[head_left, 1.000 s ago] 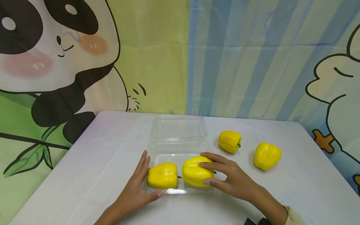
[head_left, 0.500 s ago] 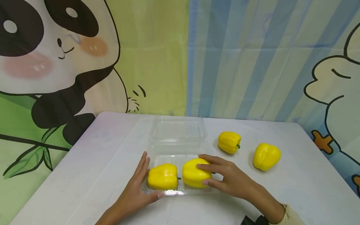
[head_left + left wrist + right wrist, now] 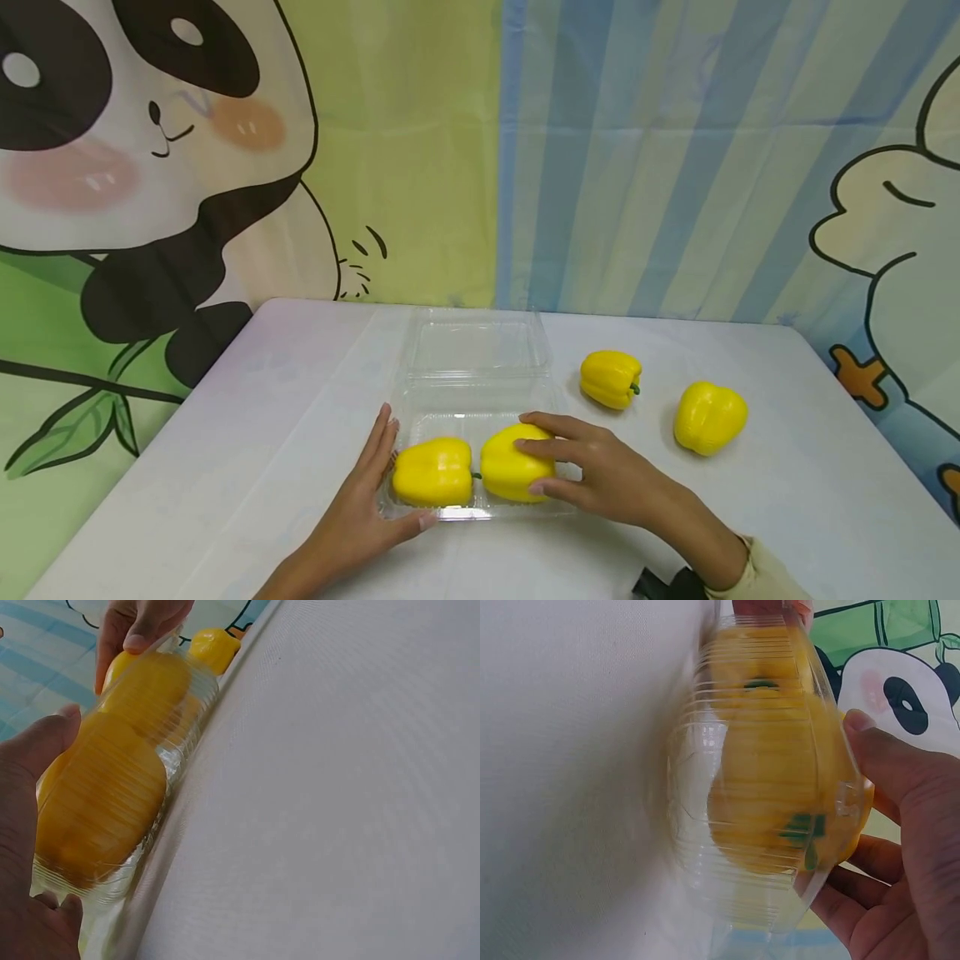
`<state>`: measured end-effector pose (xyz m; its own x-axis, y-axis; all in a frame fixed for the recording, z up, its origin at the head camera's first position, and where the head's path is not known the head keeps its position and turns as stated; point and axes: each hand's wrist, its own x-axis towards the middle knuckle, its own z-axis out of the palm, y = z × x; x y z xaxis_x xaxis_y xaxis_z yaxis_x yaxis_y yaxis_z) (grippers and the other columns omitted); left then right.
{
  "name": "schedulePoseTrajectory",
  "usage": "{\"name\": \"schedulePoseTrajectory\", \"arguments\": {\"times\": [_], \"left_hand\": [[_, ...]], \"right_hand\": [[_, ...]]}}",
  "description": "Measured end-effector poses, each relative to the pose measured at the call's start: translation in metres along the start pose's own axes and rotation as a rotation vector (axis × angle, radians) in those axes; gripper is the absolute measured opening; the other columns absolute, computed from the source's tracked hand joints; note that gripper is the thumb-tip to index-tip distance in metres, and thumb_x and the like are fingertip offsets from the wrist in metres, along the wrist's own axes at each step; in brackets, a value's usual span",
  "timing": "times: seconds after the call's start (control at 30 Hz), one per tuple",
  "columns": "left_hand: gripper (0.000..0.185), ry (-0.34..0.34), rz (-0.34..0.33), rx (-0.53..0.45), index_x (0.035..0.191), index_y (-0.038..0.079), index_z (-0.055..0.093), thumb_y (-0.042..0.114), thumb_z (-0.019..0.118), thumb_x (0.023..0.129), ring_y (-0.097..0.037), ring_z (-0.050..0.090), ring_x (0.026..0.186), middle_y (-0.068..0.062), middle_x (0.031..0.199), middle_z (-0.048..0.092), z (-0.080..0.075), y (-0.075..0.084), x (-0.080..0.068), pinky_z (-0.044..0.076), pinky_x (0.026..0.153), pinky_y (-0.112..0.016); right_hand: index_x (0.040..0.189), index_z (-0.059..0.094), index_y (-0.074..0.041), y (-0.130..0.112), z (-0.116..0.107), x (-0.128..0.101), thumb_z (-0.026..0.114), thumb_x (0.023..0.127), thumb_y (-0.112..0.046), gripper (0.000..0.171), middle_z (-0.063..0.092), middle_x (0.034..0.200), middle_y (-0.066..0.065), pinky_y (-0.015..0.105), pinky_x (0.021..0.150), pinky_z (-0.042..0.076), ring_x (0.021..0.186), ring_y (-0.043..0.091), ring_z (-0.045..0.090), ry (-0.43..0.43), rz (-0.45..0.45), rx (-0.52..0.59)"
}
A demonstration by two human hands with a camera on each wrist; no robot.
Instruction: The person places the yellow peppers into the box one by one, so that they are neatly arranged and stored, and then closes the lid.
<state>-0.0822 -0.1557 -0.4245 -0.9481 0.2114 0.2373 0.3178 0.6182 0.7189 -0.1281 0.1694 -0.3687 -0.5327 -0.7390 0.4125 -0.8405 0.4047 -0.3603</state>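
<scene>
While the clear container (image 3: 480,392) is steadied by the flat, spread left hand (image 3: 367,508), a yellow pepper (image 3: 513,462) inside is gripped by the curled right hand (image 3: 600,475).

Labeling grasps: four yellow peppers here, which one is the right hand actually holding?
The right-hand pepper in the clear tray, at: the right hand curls around it. Its tray neighbour sits by the left hand; two others lie untouched on the table.
</scene>
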Motion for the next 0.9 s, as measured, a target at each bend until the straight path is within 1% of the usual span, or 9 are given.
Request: {"name": "schedulePoseTrajectory", "arguments": {"times": [0.17,0.37,0.57,0.7,0.8,0.9], "left_hand": [[0.115,-0.005,0.002,-0.017,0.154,0.0,0.018,0.051,0.081,0.073,-0.034,0.026,0.14,0.003,0.163,-0.005,0.0,-0.002,-0.001,0.031,0.102,-0.046],[0.114,-0.001,0.0,-0.017,0.155,0.002,0.017,0.052,0.081,0.074,-0.034,0.032,0.137,0.004,0.163,-0.004,0.001,-0.002,-0.001,0.031,0.102,-0.048],[0.114,0.001,-0.011,-0.01,0.155,0.003,0.016,0.052,0.081,0.074,-0.035,0.024,0.141,0.003,0.163,-0.004,0.001,-0.002,-0.001,0.028,0.104,-0.054],[0.115,0.002,-0.019,-0.008,0.155,0.004,0.016,0.052,0.081,0.073,-0.037,0.019,0.143,0.004,0.163,-0.004,0.0,0.0,-0.001,0.026,0.104,-0.059],[0.115,0.001,-0.022,-0.012,0.155,0.005,0.016,0.051,0.081,0.073,-0.036,0.017,0.144,0.005,0.163,-0.004,0.0,0.0,-0.001,0.025,0.105,-0.06],[0.115,0.0,-0.019,-0.012,0.155,0.004,0.017,0.051,0.082,0.073,-0.036,0.018,0.143,0.005,0.163,-0.005,0.001,0.0,-0.001,0.026,0.105,-0.058]], "right_hand": [[0.128,0.066,-0.013,0.001,0.003,0.001,0.069,0.089,-0.035,0.044,0.052,0.141,0.007,0.036,0.092,0.051,0.123,0.024,0.053,-0.041,0.011,0.029],[0.128,0.065,-0.015,0.002,0.006,0.002,0.069,0.089,-0.039,0.045,0.052,0.14,0.004,0.035,0.092,0.051,0.122,0.023,0.054,-0.057,0.018,0.018],[0.129,0.065,-0.013,0.003,0.012,0.003,0.068,0.089,-0.039,0.048,0.052,0.141,0.006,0.037,0.09,0.052,0.122,0.023,0.054,-0.051,-0.012,-0.006],[0.129,0.064,-0.01,0.003,0.015,0.003,0.068,0.089,-0.038,0.049,0.052,0.139,0.011,0.037,0.088,0.053,0.121,0.025,0.055,-0.028,-0.035,-0.019],[0.13,0.064,-0.01,0.003,0.016,0.002,0.068,0.089,-0.038,0.049,0.053,0.139,0.011,0.036,0.089,0.053,0.121,0.025,0.055,-0.014,-0.043,-0.031],[0.129,0.065,-0.012,0.003,0.016,0.001,0.068,0.089,-0.038,0.048,0.052,0.139,0.009,0.035,0.088,0.053,0.12,0.024,0.056,-0.001,-0.046,-0.032]]}}
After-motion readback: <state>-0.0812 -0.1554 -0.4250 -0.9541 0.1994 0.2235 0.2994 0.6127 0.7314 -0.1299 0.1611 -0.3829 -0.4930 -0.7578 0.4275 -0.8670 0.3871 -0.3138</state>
